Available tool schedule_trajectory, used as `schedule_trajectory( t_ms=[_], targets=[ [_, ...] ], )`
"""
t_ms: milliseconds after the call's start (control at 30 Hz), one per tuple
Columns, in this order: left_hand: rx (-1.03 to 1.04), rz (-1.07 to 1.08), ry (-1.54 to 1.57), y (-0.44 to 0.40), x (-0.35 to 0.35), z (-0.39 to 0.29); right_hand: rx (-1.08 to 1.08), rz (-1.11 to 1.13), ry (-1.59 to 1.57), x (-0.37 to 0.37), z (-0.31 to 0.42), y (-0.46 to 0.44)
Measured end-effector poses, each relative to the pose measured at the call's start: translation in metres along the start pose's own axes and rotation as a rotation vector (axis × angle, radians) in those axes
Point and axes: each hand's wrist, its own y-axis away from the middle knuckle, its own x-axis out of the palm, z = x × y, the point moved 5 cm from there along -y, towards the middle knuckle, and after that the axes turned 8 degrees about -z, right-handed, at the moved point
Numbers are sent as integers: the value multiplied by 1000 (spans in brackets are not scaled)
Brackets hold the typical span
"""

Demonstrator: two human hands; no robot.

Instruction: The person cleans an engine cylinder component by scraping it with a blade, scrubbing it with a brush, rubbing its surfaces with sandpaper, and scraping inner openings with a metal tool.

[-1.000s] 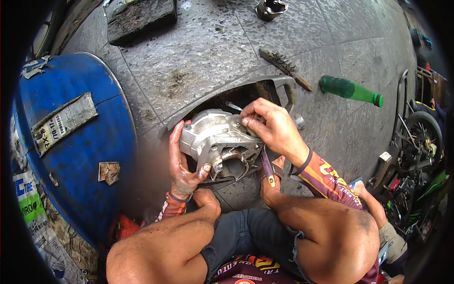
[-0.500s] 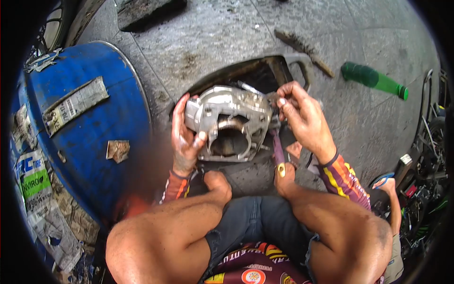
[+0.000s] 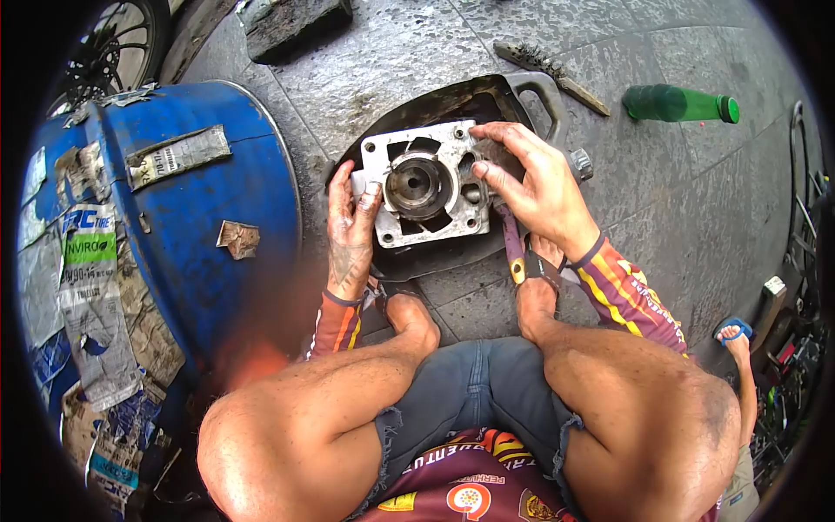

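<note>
The metal casing (image 3: 424, 187) has tipped face-up, left hand (image 3: 351, 235) clasping it, right hand (image 3: 541, 187) spread against it; left of both, a label (image 3: 89, 248) reads "NVIRO".

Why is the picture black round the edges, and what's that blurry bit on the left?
Head view: probably a wide lens, edges dark; the reddish smudge beside the blue drum is too blurred to name; pale glare on the floor tiles.

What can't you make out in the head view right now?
All in the head view:
- Underside of the metal casting: faces away.
- Pan floor below it: hidden by the casting.
- Anything between the right hand's fingers and the casting: covered by the fingers.
- Far end of the black block: cut off by the top edge.
- Reddish patch beside the knee: blurred.
</note>
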Motion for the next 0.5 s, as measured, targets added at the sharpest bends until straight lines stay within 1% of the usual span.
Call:
schedule_trajectory(
  t_ms=[33, 100, 167, 233, 300, 333, 367, 433, 467, 500],
  targets=[
    [-9, -12, -58, 6, 2, -3, -2, -6, -7, 2, 1, 0],
    [52, 34, -463, 16, -8, -1, -22, 3, -8, 6, 0, -2],
    [138, 79, -660, 33, -8, -26, -44, 1, 14, 11, -1, -4],
    [95, 110, -648, 42, -14, -41, -97, -25, 13, 16, -6, -7],
    [426, 100, -923, 44, -7, -81, -95, -40, -7, 16, -6, -12],
    [640, 121, -1053, 46, 1, -94, -106, -8, -7, 19, -5, -13],
    [803, 224, -1112, 49, 14, -105, -119, 23, -5, 21, -4, -13],
    [804, 388, -1188, 50, 29, -97, -104, 30, -24, 22, 1, -9],
    [761, 441, -1246, 47, 32, -85, -105, 38, -7, 23, 3, -7],
    [785, 430, -1265, 43, 31, -74, -107, 43, 11, 23, 4, -7]
  ],
)
